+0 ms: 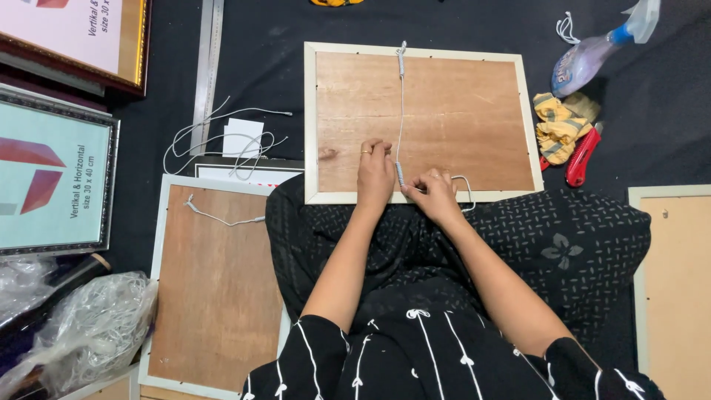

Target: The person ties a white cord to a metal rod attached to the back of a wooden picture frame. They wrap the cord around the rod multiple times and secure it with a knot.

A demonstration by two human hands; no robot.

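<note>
1. The person sits on a dark floor (459,22) with a frame (422,122) lying face down across the lap, its brown back board up and its pale rim on all sides.
2. A white cord (401,111) runs straight from the far rim of the frame to the near rim, and there it ends in a wound, coiled part between the two hands.
3. The left hand (375,174) lies on the board near the near rim, beside the coil; the fingers are curled, with a ring on one. I cannot tell if its grip really pinches the cord or only presses beside it.
4. The right hand (435,194) is at the near rim, and its grip is clenched on the cord, where a loose loop comes out to the right.
5. Risk, as I judge it: the coil may unwind if the right hand loosens, because the loop end is free.
6. Risk: the frame rests only on the lap and could tilt or slide if the cord is pulled hard.
7. Nearby lie a second frame (215,285) with its own short cord, loose cords (222,137) on the floor, a spray bottle (592,55), a yellow cloth (559,122) and a red cutter (581,157).
</note>
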